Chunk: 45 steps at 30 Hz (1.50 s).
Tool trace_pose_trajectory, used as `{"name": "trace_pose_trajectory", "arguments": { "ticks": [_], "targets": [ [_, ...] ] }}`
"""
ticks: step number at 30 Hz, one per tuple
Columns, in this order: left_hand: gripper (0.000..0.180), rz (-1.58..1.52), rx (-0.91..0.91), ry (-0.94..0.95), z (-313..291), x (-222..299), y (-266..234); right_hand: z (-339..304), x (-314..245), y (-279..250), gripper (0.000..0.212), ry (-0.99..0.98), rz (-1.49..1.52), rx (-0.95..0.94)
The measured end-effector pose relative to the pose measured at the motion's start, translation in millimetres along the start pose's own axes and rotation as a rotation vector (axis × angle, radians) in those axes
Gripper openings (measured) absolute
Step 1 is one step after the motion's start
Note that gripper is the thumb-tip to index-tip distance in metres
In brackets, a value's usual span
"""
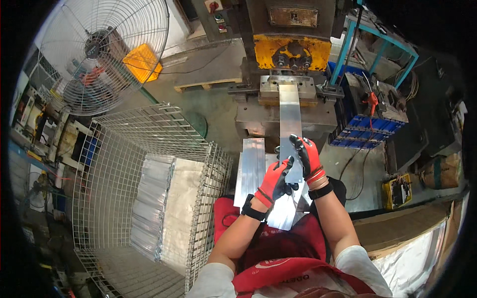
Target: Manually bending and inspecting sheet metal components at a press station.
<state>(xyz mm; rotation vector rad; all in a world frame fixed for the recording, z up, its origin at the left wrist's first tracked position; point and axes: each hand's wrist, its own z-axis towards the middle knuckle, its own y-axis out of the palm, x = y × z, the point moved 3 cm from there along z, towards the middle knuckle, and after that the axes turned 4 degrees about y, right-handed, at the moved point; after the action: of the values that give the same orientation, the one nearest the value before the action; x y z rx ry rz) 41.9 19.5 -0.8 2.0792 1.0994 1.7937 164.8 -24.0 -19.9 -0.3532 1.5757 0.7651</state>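
Note:
A long flat metal strip runs from the press die back toward my body. My right hand, in a red and black glove, is closed on the strip's right edge near its close end. My left hand, gloved the same way, is closed around the left edge a little lower. Some fingertips are hidden behind the metal. Beneath my hands, more shiny strips lie over my lap. Another stack of metal strips sits just left of the held one.
A wire mesh cage at the left holds bundled metal strips. Behind it stands a large fan. The yellow-fronted press rises ahead. Blue crates with an air gun stand right. A yellow bin lies farther right.

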Motion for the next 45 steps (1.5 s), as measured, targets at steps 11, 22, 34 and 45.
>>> {"name": "trace_pose_trajectory", "arguments": {
  "ticks": [11,22,34,45],
  "targets": [
    [0.032,0.022,-0.005,-0.012,-5,6,8,-1,0,-9,0.026,-0.118,-0.197,-0.035],
    [0.034,0.084,-0.009,-0.005,-3,3,3,-3,-7,-5,0.026,-0.097,-0.12,-0.065],
    [0.034,0.057,0.024,-0.022,0,-2,0,0,2,-8,0.025,-0.058,-0.036,-0.047],
    [0.04,0.136,-0.082,0.212,1,-6,-13,4,-13,1,0.021,0.045,-0.199,0.086]
  ]
}}
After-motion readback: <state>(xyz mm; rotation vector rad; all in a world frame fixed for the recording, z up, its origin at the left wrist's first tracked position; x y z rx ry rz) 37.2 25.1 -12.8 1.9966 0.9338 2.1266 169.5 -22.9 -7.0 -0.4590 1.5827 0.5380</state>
